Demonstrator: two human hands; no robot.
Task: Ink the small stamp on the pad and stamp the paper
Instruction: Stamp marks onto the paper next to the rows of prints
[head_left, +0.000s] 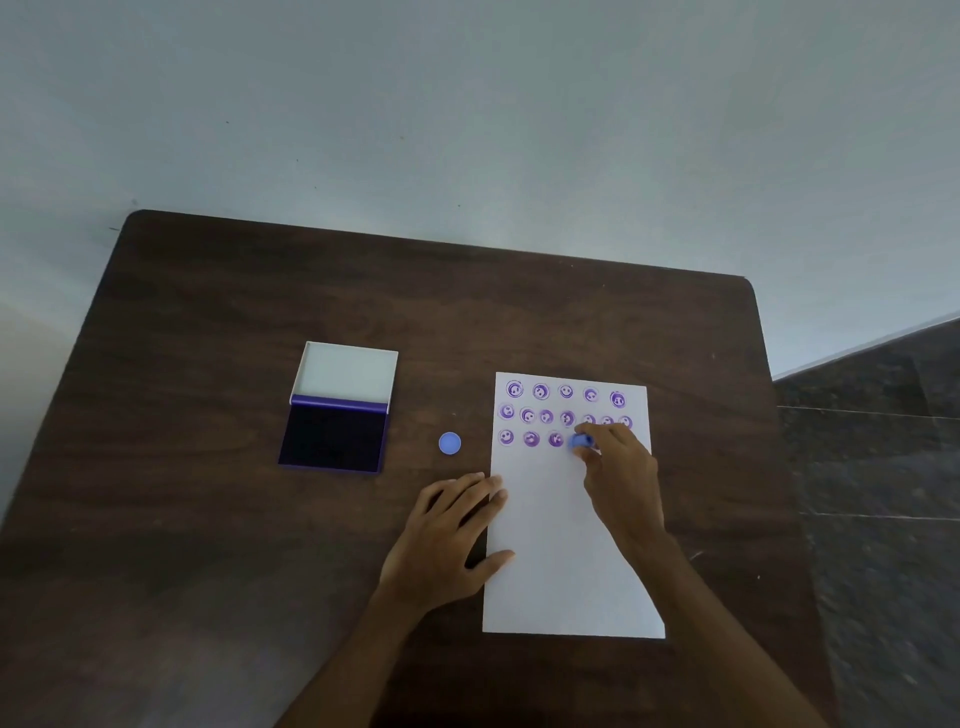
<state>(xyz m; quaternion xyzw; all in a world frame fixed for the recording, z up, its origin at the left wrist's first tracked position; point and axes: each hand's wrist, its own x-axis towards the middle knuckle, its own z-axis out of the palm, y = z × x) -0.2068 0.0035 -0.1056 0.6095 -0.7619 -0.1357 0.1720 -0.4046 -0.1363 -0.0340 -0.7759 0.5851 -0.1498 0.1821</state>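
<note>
A white sheet of paper (561, 545) lies on the dark wooden table (208, 519), its top part covered with several rows of purple smiley prints. My right hand (621, 478) pinches a small blue stamp (581, 441) and holds it down on the paper in the third row, just right of the last print there. Whether the stamp face touches the sheet is hidden by my fingers. My left hand (447, 535) lies flat, fingers spread, on the paper's left edge. The open ink pad (335, 436), dark purple with a white lid, sits to the left.
A round blue cap (450, 443) lies on the table between the ink pad and the paper. A pale wall stands behind the table's far edge. Dark tiled floor (883, 467) shows past the table's right edge.
</note>
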